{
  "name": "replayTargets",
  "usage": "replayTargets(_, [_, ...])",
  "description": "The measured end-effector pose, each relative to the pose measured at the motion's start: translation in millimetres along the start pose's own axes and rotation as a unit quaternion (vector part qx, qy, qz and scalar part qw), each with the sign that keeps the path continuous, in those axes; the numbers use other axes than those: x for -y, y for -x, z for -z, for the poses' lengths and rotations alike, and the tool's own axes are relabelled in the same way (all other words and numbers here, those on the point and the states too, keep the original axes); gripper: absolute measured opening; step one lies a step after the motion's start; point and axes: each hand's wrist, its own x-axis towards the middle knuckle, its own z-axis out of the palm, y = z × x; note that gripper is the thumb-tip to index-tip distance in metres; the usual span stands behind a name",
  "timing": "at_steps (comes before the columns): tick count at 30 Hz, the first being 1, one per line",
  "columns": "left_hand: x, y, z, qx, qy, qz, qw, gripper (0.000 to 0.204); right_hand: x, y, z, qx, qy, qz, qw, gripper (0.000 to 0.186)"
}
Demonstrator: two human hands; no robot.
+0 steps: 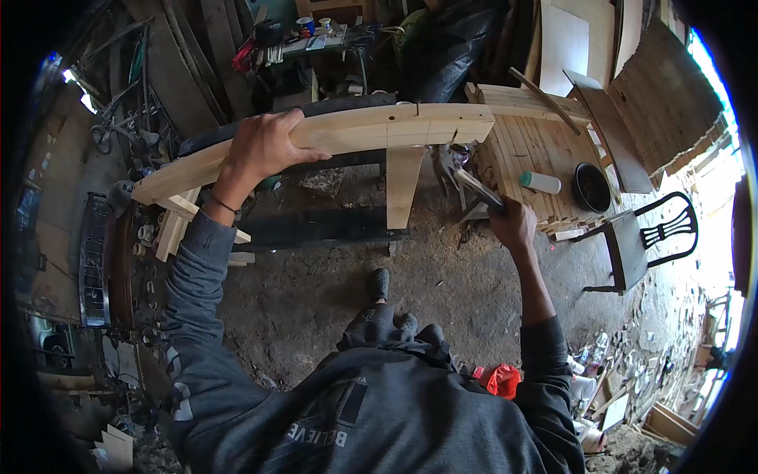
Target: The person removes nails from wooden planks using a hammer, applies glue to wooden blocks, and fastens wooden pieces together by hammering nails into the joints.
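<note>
My left hand grips a long pale wooden beam from above, left of its middle. A short tapered board extends from beneath the beam's right part toward me. My right hand is closed on the handle of a hammer; the hammer's head is just below the beam's right end, and I cannot tell if it touches. Small dark holes or nails show along the beam's right part. Pale crossed wooden pieces sit under the beam's left end.
Stacked timber at right holds a white bottle and black bowl. A chair stands right of it. A cluttered table and black plastic are behind. A red bag lies among debris at lower right.
</note>
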Motion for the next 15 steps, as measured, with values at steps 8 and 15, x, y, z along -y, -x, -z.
replayTargets(8, [-1,5,0,-0.033,0.007,-0.019,0.999,0.065,20,-6,20,0.007,-0.094,0.258,0.962,0.013])
replayTargets(15, [-7,3,-1,-0.078,0.008,-0.034,0.996,0.065,-7,-3,14,0.014,-0.056,0.122,0.991,0.013])
